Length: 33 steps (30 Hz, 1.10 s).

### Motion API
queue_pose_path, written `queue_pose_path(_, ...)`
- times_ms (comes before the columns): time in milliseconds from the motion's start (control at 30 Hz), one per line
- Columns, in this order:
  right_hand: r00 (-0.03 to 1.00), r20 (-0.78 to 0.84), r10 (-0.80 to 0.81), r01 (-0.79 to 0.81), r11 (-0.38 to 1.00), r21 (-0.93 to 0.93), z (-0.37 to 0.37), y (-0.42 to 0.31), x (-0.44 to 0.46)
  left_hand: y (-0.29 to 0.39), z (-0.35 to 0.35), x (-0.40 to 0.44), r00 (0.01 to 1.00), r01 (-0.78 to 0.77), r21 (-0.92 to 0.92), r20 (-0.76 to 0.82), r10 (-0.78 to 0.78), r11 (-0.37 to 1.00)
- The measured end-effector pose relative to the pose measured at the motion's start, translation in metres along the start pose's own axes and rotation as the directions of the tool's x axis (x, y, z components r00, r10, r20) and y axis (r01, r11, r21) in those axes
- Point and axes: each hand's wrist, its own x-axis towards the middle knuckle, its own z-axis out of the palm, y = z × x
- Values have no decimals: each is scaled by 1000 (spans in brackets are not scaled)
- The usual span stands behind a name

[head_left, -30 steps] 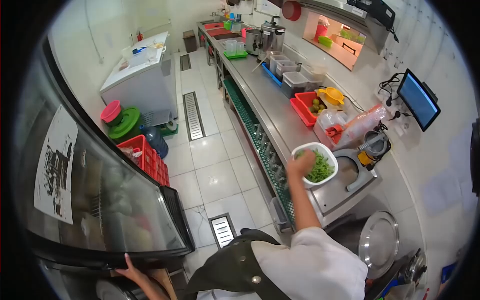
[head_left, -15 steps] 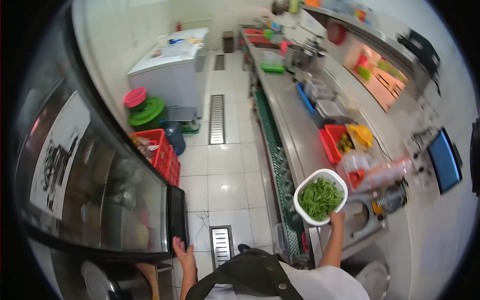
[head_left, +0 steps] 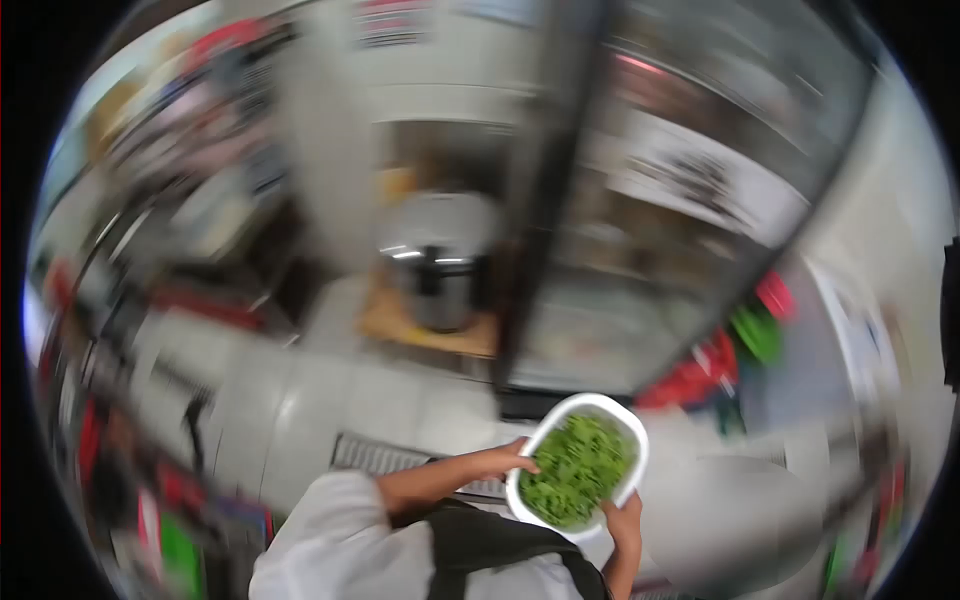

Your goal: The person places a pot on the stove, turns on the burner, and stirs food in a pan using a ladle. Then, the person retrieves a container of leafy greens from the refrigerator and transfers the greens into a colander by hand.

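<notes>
A white, rounded-rectangular tub [head_left: 640,430] full of leafy greens [head_left: 580,470] is held in front of my body. My left hand [head_left: 508,460] grips its left rim, with the thumb over the edge. On the lower right rim, my right hand [head_left: 624,520] is closed, its thumb inside beside the leaves. The fingers under the tub are hidden. Much of the surroundings is smeared by motion.
A glass-door display fridge [head_left: 690,190] stands just beyond the tub. To its left, a big metal pot [head_left: 440,240] rests on a wooden-looking base [head_left: 470,335]. Red crates [head_left: 705,370] lie at the right, and a floor drain grate [head_left: 375,455] runs near my left arm.
My view has swung left from the steel counter to the fridge and pot. The tub came along in my right hand, and my left hand, free before, now grips it too.
</notes>
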Motion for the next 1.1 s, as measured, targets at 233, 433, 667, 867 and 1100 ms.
queue_pose_path(233, 846, 516, -133, 138, 990, 29, -57, -70, 95, 39, 91, -67, 896, -125, -244, -444, 4, 962)
queue_pose_path(433, 663, 693, -285, 251, 956, 153, -20, -62, 158, -12, 117, -41, 668, -400, -259, -739, 86, 879)
queue_pose_path(667, 344, 905, -252, 47, 967, 251, 7, 115, 237, -98, 189, 58, 330, -517, -230, -942, -56, 825)
queue_pose_path(867, 96, 995, -21, -183, 982, 38, -17, 201, 373, -86, 210, 186, -12, -673, -171, -970, -242, 720)
queue_pose_path(1100, 225, 873, 433, 141, 872, -469, -20, 324, 518, -91, 148, 248, -64, -786, -135, -953, -297, 603)
